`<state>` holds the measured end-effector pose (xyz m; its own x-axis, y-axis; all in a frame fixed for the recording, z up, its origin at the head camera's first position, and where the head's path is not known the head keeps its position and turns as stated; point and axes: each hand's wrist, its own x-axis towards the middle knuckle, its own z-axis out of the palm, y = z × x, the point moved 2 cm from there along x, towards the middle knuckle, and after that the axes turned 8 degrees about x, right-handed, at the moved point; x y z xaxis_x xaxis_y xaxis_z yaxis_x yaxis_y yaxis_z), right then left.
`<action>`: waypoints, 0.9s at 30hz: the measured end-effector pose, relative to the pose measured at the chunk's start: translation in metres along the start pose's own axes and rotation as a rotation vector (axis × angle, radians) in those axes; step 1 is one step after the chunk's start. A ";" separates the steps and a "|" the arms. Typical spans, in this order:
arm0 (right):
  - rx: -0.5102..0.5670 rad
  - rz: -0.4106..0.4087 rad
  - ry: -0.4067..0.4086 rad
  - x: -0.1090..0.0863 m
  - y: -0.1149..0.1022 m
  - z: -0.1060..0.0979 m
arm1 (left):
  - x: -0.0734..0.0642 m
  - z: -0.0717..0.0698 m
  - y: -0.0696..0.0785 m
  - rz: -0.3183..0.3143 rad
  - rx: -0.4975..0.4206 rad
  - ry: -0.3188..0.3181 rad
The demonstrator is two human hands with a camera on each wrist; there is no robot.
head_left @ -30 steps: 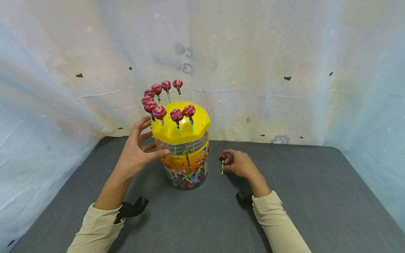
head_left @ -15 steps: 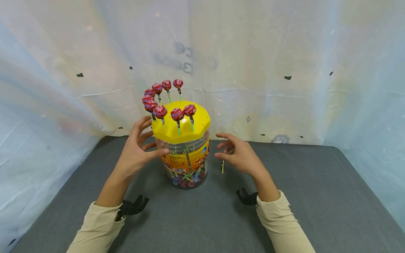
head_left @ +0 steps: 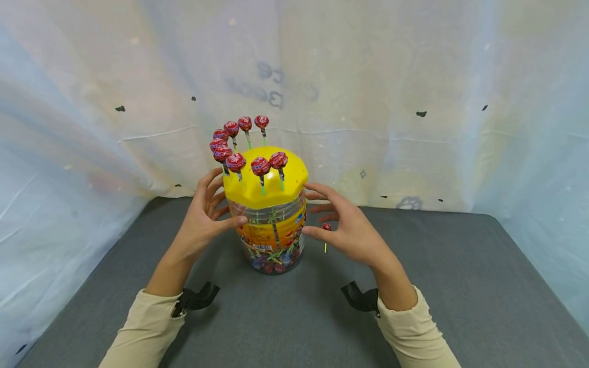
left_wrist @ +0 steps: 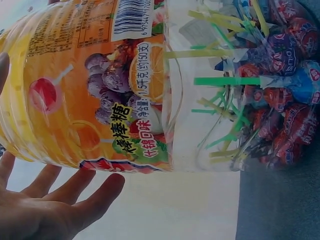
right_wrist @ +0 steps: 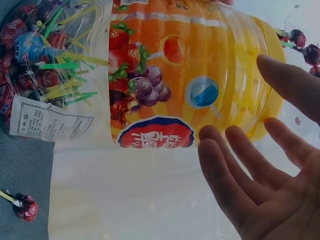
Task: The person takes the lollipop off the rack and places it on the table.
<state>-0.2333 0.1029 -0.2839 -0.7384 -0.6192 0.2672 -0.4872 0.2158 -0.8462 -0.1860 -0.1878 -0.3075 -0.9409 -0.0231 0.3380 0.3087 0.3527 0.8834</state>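
A clear candy jar (head_left: 264,235) with a yellow lid (head_left: 294,174) and orange label stands upright. Several red-wrapped lollipops (head_left: 260,166) stand stick-down in the lid, along its left, front and back edge. My left hand (head_left: 200,225) holds the jar's left side, thumb in front, fingers round behind. On the other side my right hand (head_left: 352,230) has its fingers spread beside the upper jar and lid; whether the fingertips touch is unclear. Just right of the jar, a single lollipop (right_wrist: 26,207) lies on the table, partly covered by the right hand in the head view.
The grey-topped table (head_left: 276,322) reaches back to a pale hanging curtain (head_left: 349,92) behind and at both sides. Loose lollipops (left_wrist: 287,115) fill the jar's bottom. A black strap end (head_left: 198,296) juts out from each wrist.
My right hand has let go of the single lollipop, leaving it on the table, and has moved left and up to the jar's right side. The left hand has stayed at the jar.
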 end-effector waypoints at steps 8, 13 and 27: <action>-0.010 0.028 0.001 -0.001 -0.008 0.006 | 0.001 -0.006 0.004 0.006 0.008 -0.010; -0.003 0.035 0.005 -0.001 -0.008 0.008 | 0.002 -0.009 0.007 0.011 0.010 -0.017; 0.003 0.049 0.031 -0.005 -0.007 0.015 | 0.004 -0.012 0.004 0.050 0.049 -0.025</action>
<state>-0.2190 0.0936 -0.2862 -0.7751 -0.5846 0.2397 -0.4489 0.2425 -0.8601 -0.1866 -0.1974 -0.2992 -0.9280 0.0191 0.3722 0.3485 0.3985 0.8484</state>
